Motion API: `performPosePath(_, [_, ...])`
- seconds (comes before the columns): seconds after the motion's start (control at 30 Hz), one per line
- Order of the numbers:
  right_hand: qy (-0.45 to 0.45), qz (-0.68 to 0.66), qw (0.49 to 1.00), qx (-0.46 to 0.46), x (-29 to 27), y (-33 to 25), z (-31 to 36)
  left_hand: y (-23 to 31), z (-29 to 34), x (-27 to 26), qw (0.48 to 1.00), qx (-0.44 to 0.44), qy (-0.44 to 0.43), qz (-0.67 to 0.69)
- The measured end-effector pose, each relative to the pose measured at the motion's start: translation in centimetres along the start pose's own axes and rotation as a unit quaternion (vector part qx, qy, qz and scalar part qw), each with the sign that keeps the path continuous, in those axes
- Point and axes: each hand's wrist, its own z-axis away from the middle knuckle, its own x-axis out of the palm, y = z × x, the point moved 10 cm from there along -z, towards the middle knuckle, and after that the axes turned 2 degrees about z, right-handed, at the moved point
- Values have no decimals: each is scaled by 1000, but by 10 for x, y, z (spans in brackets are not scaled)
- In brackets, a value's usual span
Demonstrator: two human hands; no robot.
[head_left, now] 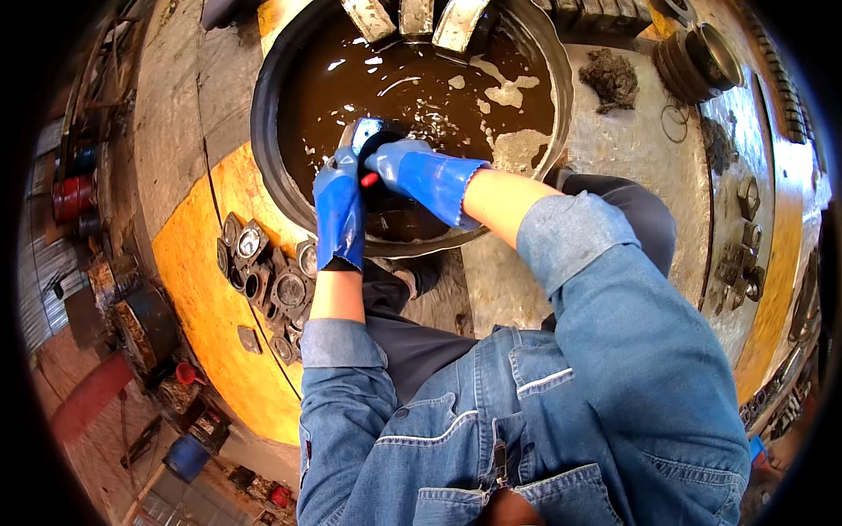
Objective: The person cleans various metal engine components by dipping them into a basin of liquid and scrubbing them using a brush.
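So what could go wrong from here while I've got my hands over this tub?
Your left hand seems to hold a shiny piece over the brown liquid; it could slip and drop in. Splashes might reach your bare forearms, since the blue gloves stop short of the rolled sleeves. Bumping the tub might shift the three rectangular blocks at its far side.

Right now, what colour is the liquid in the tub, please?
The liquid is dark brown, with pale patches, seen best in the head view.
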Motion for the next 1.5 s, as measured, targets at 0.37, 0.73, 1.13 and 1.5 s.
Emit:
performPosePath(0.37, [139, 241, 942, -188, -23, -45, 76, 12, 4, 6, 998, 25, -5, -63])
performPosePath(0.73, [-33, 219, 971, 87, -18, 10, 33, 34, 19, 11, 988, 28, -18, -152])
performPosePath(1.13, [97, -621, 760, 167, -21, 116, 36, 7, 6, 9, 997, 20, -74, 32])
performPosePath(1.5, [21, -711, 655, 257, 34, 96, 2, -1, 3, 14, 987, -39, -103, 119])
